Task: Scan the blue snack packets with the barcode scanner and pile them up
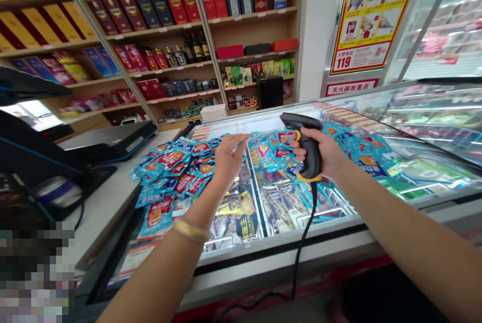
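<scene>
My right hand (320, 149) is wrapped round the grip of a black and yellow barcode scanner (312, 154), its head turned to the left above the glass freezer top. A black cord (303, 237) hangs from the scanner's base. To the left, my left hand (229, 158) is closed in a pinch, with a thin edge showing at its fingertips that I cannot make out. A heap of small blue and red snack packets (171, 159) lies beside my left hand. More blue packets (263, 152) lie between my hands, and others (357, 147) spread out beyond the scanner.
Under the glass of the display freezer (276, 242) lie frozen packs (288, 205). A counter (113, 182) with a dark scale-like device (116, 139) runs along the left. Behind stand shelves of boxes and bottles (150, 6), and a red and yellow poster (376, 16) is at right.
</scene>
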{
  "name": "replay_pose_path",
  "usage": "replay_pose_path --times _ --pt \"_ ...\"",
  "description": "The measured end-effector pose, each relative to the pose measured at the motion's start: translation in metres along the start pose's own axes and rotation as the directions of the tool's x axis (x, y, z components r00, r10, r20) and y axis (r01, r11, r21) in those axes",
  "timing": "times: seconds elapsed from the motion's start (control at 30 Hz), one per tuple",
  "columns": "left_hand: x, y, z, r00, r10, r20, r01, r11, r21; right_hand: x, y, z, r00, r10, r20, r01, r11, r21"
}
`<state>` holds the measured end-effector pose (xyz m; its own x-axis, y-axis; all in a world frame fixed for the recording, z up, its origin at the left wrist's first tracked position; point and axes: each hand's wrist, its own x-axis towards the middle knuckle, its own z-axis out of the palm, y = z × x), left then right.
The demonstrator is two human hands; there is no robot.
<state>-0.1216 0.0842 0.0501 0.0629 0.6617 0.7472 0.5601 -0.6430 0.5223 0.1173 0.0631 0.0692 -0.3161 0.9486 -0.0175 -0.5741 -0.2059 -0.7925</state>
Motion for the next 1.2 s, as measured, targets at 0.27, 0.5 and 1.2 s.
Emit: replay_pose_path --times 0.27,0.5,1.2 --pt "0.032 0.048 0.113 0.945 0.101 0.311 -0.187 0.948 0.259 -0.036 -0.047 -0.088 0.953 -0.126 -0.277 0.135 0.991 0.016" --pt "0.026 0.058 0.144 0.803 -0.166 0.573 -0.053 0.937 0.346 -0.048 -0.047 -0.108 0.947 -0.143 -0.289 0.151 0.989 0.007" --pt "-0.006 -0.050 -0.060 0.889 -0.457 0.028 0.248 0.532 0.810 0.033 0.047 0.068 0.979 0.148 0.141 -0.158 0.985 0.062"
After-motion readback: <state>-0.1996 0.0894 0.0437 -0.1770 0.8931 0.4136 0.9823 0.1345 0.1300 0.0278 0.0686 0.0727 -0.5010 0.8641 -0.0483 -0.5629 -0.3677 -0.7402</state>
